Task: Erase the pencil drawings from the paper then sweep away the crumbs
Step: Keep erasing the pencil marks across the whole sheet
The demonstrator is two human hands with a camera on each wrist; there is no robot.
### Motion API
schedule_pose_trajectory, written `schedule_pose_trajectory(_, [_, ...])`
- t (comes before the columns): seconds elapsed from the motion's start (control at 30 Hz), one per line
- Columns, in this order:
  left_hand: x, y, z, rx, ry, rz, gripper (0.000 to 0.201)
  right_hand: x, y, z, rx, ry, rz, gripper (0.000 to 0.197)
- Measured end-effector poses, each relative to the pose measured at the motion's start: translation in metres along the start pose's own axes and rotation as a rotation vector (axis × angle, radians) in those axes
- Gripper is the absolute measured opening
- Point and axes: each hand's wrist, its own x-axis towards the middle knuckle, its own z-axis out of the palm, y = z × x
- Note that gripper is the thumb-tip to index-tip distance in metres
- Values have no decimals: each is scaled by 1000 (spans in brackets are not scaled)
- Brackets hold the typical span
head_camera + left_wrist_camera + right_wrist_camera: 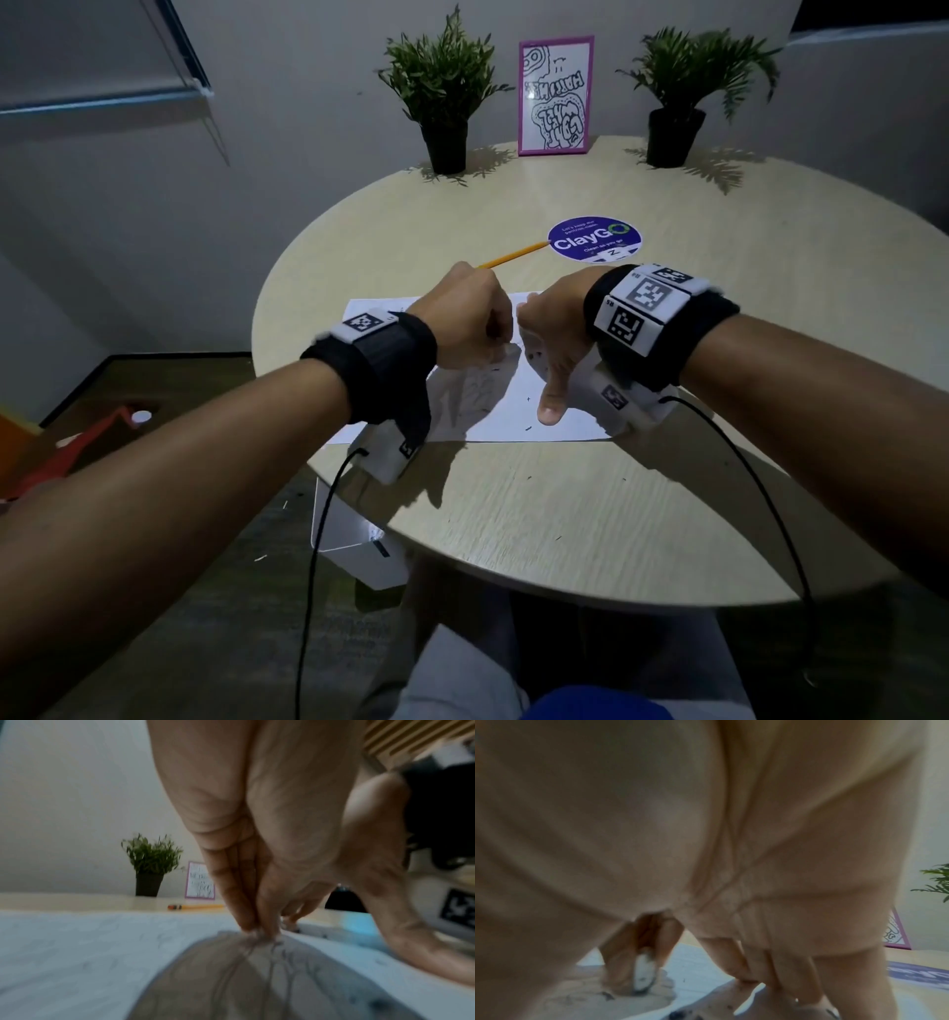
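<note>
With left hand (470,321) fingers clamped on the eraser (643,976) and right hand (552,342) fingers splayed flat (pinning), the paper (560,416) could crumple if that pin slips.

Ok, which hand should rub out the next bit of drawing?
Left hand: it pinches the eraser down on the paper. The right hand just presses it flat.

Bare table (539,493) nearside; pencil (513,254) and plants (444,97) stand beyond.

Dim room, round wooden table (565,514), seemingly grey walls
</note>
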Motion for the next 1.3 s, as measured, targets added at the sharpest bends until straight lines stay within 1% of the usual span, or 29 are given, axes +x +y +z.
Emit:
schedule_pose_trajectory(0.1, [-14, 3, 2, 29, -53, 50, 6, 0, 1, -1, 10, -5, 10, 97])
schedule_pose_trajectory(0.17, [-27, 6, 1, 13, -109, 88, 9, 0, 1, -2, 23, -7, 13, 100])
schedule_pose_trajectory(0.23, [-32, 7, -2, -9, -159, 96, 11, 0, 0, -2, 34, -12, 8, 98])
schedule_pose_trajectory(0.27, [-29, 6, -4, -10, -161, 93, 11, 0, 0, -2, 35, -16, 4, 96])
schedule_pose_trajectory(0.33, [-17, 3, -8, -4, -91, 64, 10, -2, 0, -2, 26, -10, 2, 94])
schedule_pose_trajectory(0.4, [-4, -3, -11, -26, -2, -3, 9, -3, -1, -2, 2, -9, -1, 101])
schedule_pose_trajectory(0.43, [2, -6, -11, -30, 10, -30, 9, -4, -2, -3, -5, -10, 1, 104])
schedule_pose_trajectory(0.53, [2, -8, -8, 2, -38, -36, 8, -3, -2, -3, -13, -2, 3, 106])
schedule_pose_trajectory(0.73, [-37, 3, -3, -11, -107, 62, 9, -4, -1, -4, 13, -12, 19, 105])
schedule_pose_trajectory(0.83, [-37, 6, -6, -10, -166, 81, 9, -5, 1, -3, 20, -11, 9, 100])
schedule_pose_trajectory(0.87, [-32, 4, -8, -8, -157, 72, 9, -6, 0, -3, 17, -5, 10, 99])
schedule_pose_trajectory(0.97, [-9, -5, -10, 26, -58, 22, 8, -6, -3, -3, -16, 5, 10, 102])
schedule_pose_trajectory(1.03, [-1, -9, -9, 32, -23, -3, 7, -6, -3, -3, -27, 2, 9, 105])
schedule_pose_trajectory(1.1, [-3, -9, -5, 43, -22, 1, 6, -6, -4, -3, -27, 8, 8, 105])
schedule_pose_trajectory(1.2, [-20, -4, -1, 49, -39, 33, 6, -7, -3, -3, -12, 0, 18, 104])
schedule_pose_trajectory(1.3, [-41, 6, 1, 52, -98, 84, 9, -6, -2, -4, 14, -3, 15, 104])
